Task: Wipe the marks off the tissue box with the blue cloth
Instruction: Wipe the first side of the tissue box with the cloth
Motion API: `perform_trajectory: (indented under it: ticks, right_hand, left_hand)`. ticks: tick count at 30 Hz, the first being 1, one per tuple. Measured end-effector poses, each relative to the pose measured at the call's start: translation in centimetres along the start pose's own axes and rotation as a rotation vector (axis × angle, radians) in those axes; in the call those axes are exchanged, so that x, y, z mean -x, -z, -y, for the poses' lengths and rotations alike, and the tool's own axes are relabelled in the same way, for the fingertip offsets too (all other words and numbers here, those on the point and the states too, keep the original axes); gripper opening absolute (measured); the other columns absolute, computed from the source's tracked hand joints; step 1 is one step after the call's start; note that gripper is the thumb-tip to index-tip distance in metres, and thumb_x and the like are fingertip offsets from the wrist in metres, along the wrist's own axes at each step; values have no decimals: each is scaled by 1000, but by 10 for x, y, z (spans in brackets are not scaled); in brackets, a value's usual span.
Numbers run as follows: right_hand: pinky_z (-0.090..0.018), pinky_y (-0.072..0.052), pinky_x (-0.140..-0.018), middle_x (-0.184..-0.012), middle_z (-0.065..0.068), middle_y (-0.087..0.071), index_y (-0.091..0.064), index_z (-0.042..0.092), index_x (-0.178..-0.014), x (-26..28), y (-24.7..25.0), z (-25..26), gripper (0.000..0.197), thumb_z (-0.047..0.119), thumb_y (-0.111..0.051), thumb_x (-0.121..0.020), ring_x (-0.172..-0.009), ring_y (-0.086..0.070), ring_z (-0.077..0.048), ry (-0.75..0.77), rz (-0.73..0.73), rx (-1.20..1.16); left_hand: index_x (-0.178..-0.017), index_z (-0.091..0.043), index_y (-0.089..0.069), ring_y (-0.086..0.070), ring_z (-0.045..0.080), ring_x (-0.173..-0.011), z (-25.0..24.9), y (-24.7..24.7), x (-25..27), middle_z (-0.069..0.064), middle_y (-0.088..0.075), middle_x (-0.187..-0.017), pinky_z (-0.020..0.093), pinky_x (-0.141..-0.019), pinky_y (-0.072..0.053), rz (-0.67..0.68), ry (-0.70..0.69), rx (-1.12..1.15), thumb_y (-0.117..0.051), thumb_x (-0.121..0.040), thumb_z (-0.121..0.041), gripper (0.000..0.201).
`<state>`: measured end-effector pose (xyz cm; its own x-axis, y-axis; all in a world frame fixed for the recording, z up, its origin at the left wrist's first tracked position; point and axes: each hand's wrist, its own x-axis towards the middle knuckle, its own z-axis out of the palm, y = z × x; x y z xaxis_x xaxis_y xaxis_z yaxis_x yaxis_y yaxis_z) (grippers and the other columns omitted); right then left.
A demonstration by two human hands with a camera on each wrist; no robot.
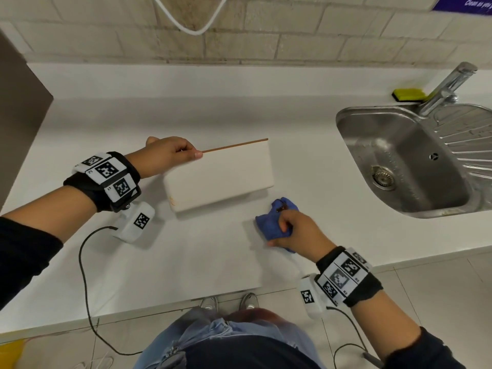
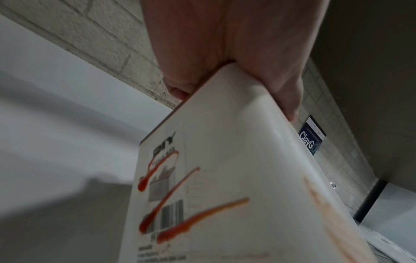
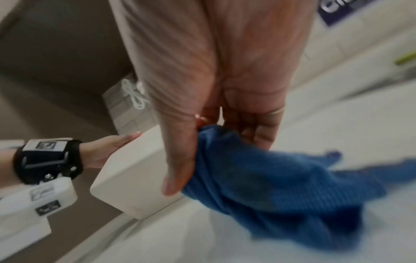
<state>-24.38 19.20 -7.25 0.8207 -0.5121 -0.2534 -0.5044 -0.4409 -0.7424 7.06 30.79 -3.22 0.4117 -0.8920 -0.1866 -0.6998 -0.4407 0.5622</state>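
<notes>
The white tissue box lies tilted on the white counter, its far edge raised. My left hand grips its upper left corner, thumb and fingers curled over the edge. In the left wrist view, red-orange streaks run across the labelled side of the box, with a fainter smear on the adjoining face. My right hand holds the bunched blue cloth on the counter just right of the box's near corner. The cloth hangs from those fingers beside the box.
A steel sink with a tap is set into the counter at the right, a yellow-green sponge behind it. A brick wall runs along the back. A dark cabinet side stands at the left. Cables trail off the near counter edge.
</notes>
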Motion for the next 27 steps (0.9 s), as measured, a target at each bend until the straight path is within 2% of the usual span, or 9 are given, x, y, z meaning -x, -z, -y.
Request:
perform_trajectory:
  ticks: [2,4,7,10,16,21,23,25,27]
  right_hand:
    - [-6,-37,-57,-64,8,-42,-36,22,-61,0,-7,-6,45,5,-77,-71,-58,-42,0,-45,-14,-63]
    - [-5,-40,-59,-72,10,-47,-40,22,-69,-6,-7,-8,36,0,-67,-79,-63,-48,5,-65,-150,-199]
    - [-31,-45,-81,-106,-10,-57,-53,18,-100,-17,-5,-12,27,-3,-52,-84,-93,-57,-24,-113,-390,-59]
    - [-51,-32,-106,-147,-17,-28,-45,20,-132,-26,-15,-20,49,2,-43,-86,-128,-32,-39,-232,-255,202]
    - [-54,-18,-114,-157,-15,-7,-32,24,-141,-36,-26,-21,47,17,-35,-95,-140,-15,-38,-321,-94,299]
    - [-42,-41,-100,-134,-17,-45,-33,11,-139,-31,-34,-16,48,13,-46,-93,-122,-43,-37,-209,-146,211]
    - [-17,-44,-88,-119,-10,-49,-32,5,-136,-23,-29,-10,47,6,-49,-92,-117,-49,-34,-210,-167,-16]
    - [2,-41,-69,-109,-4,-52,-41,7,-129,-15,-14,1,42,0,-53,-89,-110,-54,-26,-155,-187,-214]
    - [-1,-44,-70,-101,2,-57,-49,14,-113,-7,3,19,36,-4,-61,-83,-95,-59,-8,-21,-335,-400]
  left_hand:
    - [-91,-26,-62,-53,14,-101,-1,0,0,-14,-63,-89,29,-97,-14,3,2,-3,-36,-73,-65,50]
    - [-92,-25,-62,-54,14,-101,-1,-1,1,-14,-63,-88,30,-95,-14,10,10,-7,-36,-74,-64,50]
    - [-92,-25,-62,-54,14,-101,-2,0,0,-11,-64,-90,30,-94,-14,10,11,-2,-36,-73,-65,51]
    - [-90,-27,-62,-53,16,-104,0,0,1,-8,-66,-93,30,-95,-14,9,15,-6,-36,-72,-68,52]
    - [-88,-29,-60,-54,14,-100,-4,0,4,-8,-65,-92,30,-93,-14,12,3,-4,-33,-66,-73,56]
    - [-92,-28,-61,-51,15,-105,-5,0,7,-6,-65,-100,30,-94,-15,6,-6,-6,-34,-67,-74,58]
    - [-94,-25,-62,-52,14,-104,-7,1,7,-8,-64,-98,32,-96,-15,6,-1,-10,-36,-73,-67,53]
    - [-94,-24,-62,-53,13,-102,-9,3,5,-9,-64,-95,34,-99,-16,8,10,-5,-36,-73,-64,52]
    - [-94,-23,-63,-53,13,-100,-8,4,3,-10,-64,-92,36,-101,-16,22,24,1,-35,-73,-64,53]
